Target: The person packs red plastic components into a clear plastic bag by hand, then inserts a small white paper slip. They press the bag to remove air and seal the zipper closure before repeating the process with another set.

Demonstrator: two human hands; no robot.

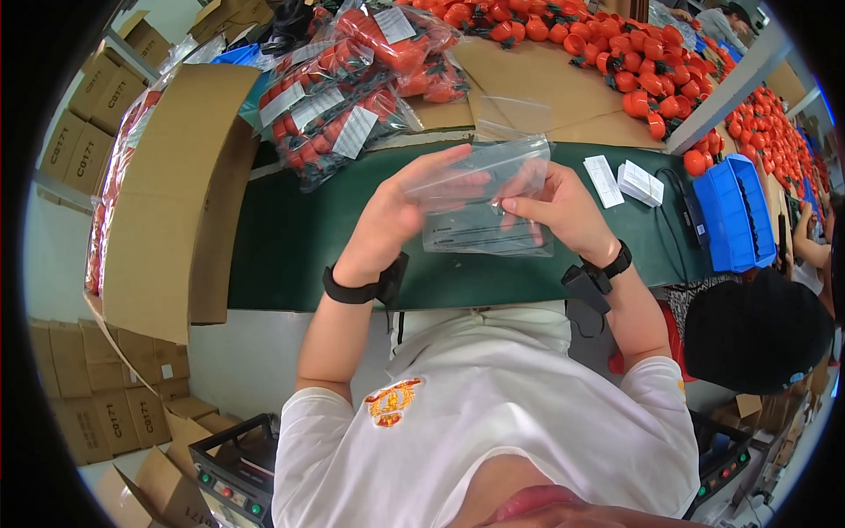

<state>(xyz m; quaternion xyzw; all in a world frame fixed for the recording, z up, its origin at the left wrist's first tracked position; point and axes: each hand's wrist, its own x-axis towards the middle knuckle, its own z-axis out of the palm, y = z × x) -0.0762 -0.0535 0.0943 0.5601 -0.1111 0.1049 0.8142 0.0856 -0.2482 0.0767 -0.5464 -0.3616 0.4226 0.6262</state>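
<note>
A clear plastic zip bag (466,231) is held up above the green table in front of me. My right hand (572,209) pinches its right side between thumb and fingers, some of which show through the plastic. At the bag's upper left, my left hand (393,209) has its fingers stretched out straight, partly seen through the film; whether they lie inside or behind it I cannot tell. Nothing shows inside the bag apart from fingers. Right of my right hand lie a white paper slip (603,181) and a stack of folded white slips (641,184).
Filled bags of red-orange parts (330,119) lie at the far left of the green tabletop (290,255), beside an open cardboard box (167,202). Loose red-orange parts (651,66) are heaped at the back right. A blue bin (726,216) and a metal post (731,84) stand right.
</note>
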